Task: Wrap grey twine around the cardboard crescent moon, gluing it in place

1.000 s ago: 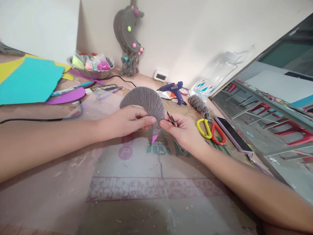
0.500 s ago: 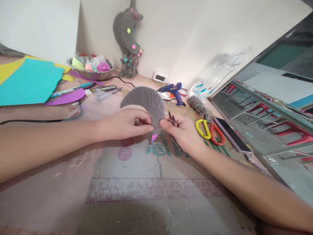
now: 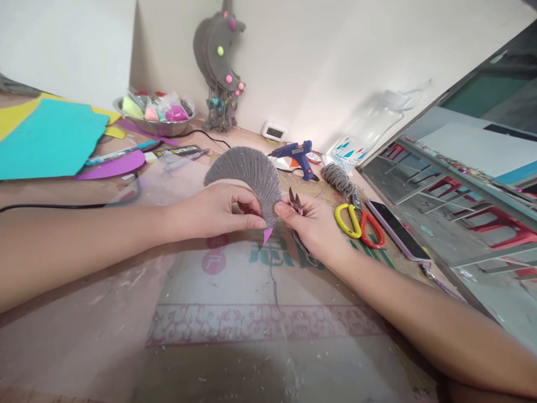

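Our left hand [image 3: 222, 211] pinches the gray moon [image 3: 247, 165] near its low tip, and our right hand [image 3: 311, 225], curled round small snips [image 3: 298, 203], sets its thumb on the edge between them, likely to hold it steady with the snips handy.

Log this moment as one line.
left hand: holding grey crescent | right hand: holding small blades, thumb at crescent | purple tip: bare

This looks like a craft classroom, with a glue gun [image 3: 300, 150], scissors [image 3: 357, 217], twine [image 3: 338, 179] and red stools [image 3: 499, 220].
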Action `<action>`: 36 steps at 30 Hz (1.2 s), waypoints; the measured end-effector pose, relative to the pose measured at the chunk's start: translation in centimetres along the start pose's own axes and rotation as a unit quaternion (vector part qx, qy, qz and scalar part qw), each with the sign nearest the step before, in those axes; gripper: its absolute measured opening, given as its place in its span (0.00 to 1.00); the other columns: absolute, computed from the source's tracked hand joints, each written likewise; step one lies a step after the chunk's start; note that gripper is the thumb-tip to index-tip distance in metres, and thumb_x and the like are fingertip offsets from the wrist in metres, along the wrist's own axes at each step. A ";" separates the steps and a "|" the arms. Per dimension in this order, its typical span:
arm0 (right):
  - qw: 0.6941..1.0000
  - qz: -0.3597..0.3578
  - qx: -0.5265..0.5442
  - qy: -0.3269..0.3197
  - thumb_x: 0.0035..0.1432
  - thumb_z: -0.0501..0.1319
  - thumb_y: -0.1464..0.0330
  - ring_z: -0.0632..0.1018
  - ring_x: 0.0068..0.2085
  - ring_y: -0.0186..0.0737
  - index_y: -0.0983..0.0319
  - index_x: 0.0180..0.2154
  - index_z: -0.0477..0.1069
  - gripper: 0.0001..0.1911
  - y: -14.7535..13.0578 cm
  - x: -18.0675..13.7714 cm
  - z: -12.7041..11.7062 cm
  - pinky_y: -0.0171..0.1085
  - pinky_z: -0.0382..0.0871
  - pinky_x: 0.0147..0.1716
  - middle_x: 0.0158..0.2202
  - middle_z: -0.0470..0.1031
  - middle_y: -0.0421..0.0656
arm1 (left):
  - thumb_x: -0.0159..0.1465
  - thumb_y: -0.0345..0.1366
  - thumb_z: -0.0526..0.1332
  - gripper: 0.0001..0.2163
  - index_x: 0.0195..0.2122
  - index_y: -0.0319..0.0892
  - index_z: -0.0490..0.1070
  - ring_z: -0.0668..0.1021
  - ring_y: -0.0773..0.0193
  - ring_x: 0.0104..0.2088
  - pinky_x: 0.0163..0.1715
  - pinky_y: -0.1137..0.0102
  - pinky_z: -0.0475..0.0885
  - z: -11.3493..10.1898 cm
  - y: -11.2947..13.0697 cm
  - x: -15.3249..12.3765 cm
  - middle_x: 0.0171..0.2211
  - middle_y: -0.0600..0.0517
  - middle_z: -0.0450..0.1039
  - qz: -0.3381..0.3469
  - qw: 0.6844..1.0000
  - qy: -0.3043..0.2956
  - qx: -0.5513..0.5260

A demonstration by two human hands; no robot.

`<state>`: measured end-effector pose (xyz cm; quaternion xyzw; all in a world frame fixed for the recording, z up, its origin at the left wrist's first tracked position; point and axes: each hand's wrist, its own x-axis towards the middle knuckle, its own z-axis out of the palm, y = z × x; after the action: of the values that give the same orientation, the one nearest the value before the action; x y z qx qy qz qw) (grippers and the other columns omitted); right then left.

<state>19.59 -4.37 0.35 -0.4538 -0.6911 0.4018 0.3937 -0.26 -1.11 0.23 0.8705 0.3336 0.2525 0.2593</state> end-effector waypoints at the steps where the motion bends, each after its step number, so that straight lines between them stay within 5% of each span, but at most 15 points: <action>1: 1.000 -0.001 -0.008 -0.003 0.54 0.61 0.56 0.57 0.23 0.27 0.63 0.25 0.65 0.17 0.0 0.0 0.0 0.31 0.53 0.22 0.21 0.56 0.34 | 0.57 0.49 0.59 0.13 0.29 0.45 0.76 0.73 0.68 0.30 0.31 0.75 0.64 0.0 0.0 0.0 0.28 0.56 0.73 -0.008 1.000 0.001 -0.001; 12: 0.999 -0.002 -0.006 -0.046 0.56 0.59 0.53 0.55 0.21 0.27 0.61 0.23 0.60 0.20 0.1 0.0 0.0 0.31 0.52 0.21 0.19 0.51 0.33 | 0.56 0.50 0.57 0.15 0.32 0.44 0.74 0.72 0.67 0.23 0.21 0.74 0.59 -0.2 0.0 -0.1 0.23 0.55 0.72 -0.108 0.994 -0.006 0.019; 25: 0.999 0.002 0.007 -0.049 0.57 0.58 0.56 0.58 0.24 0.28 0.62 0.28 0.65 0.15 0.3 0.0 0.0 0.31 0.54 0.23 0.22 0.55 0.34 | 0.61 0.48 0.53 0.19 0.23 0.41 0.73 0.71 0.66 0.28 0.34 0.71 0.64 -0.5 0.7 -0.1 0.22 0.54 0.70 -0.057 0.996 0.059 0.035; 36: 0.997 0.019 -0.051 -0.046 0.56 0.59 0.59 0.56 0.23 0.28 0.63 0.26 0.63 0.14 0.2 -0.1 0.1 0.31 0.50 0.22 0.22 0.54 0.34 | 0.59 0.53 0.53 0.21 0.22 0.40 0.69 0.69 0.66 0.26 0.26 0.72 0.61 -0.2 0.4 -0.1 0.22 0.54 0.68 -0.054 0.995 0.040 0.071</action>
<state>19.57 -4.48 0.07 -0.4671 -0.7192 0.3942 0.3304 -0.25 -1.36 0.57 0.8567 0.4069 0.2484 0.1970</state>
